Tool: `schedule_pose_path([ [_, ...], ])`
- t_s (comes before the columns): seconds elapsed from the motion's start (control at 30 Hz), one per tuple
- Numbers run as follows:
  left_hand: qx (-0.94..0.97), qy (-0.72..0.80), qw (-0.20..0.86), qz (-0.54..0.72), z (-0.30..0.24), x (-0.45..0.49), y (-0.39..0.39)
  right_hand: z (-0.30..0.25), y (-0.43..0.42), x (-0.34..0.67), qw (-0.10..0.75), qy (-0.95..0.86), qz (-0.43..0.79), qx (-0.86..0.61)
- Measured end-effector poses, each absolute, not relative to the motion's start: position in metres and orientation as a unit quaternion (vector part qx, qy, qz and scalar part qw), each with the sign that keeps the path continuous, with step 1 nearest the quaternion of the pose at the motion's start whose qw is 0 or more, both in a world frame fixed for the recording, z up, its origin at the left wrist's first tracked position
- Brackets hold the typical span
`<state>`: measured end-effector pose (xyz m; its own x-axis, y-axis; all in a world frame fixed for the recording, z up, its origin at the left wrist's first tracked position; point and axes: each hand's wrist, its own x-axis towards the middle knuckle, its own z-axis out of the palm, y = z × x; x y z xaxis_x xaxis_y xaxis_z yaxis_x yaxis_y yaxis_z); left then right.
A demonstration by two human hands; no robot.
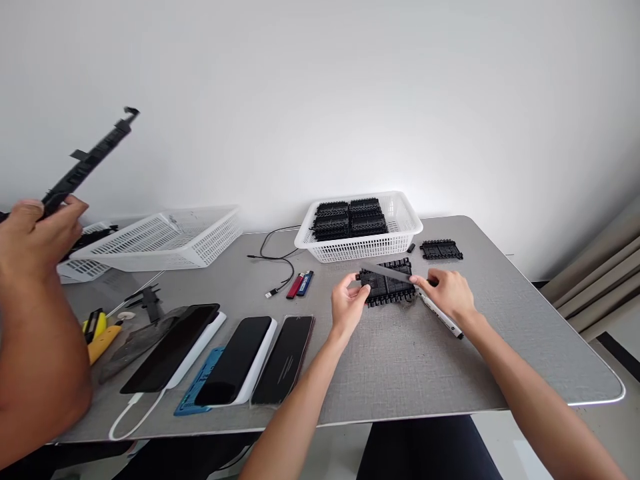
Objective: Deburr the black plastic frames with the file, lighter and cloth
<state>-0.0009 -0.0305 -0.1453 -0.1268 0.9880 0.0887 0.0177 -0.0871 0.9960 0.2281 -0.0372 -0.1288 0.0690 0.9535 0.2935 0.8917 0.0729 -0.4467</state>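
My left hand (349,303) is closed on the left edge of a black toothed plastic part (387,288), which is held just over the table. A flat grey file (385,271) lies across the part's upper side, its handle end closed in my right hand (447,291). A white marker pen (440,317) lies on the table below my right hand. Another toothed part (441,250) lies flat farther back on the right. The white basket (367,252) behind my hands holds stacks of similar black parts (349,219).
At the left a co-worker's hand (43,230) holds up a long black part (90,163). White baskets (165,243) stand below it. Phones (237,360), a blue card (195,393), two lighters (300,285), a cable (283,259), calipers (150,303) and yellow cutters (97,333) lie about.
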Motion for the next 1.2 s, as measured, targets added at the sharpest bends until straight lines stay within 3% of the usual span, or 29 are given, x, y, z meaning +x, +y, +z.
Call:
schedule_pose_path([
  [0.57, 0.469, 0.526, 0.438, 0.558, -0.142, -0.003, -0.03, -0.135, -0.04, 0.22, 0.255, -0.685, 0.069, -0.679],
  [1.2, 0.492, 0.505, 0.435, 0.56, -0.146, -0.008, -0.028, -0.135, -0.03, 0.249, 0.296, -0.645, 0.058, -0.703],
])
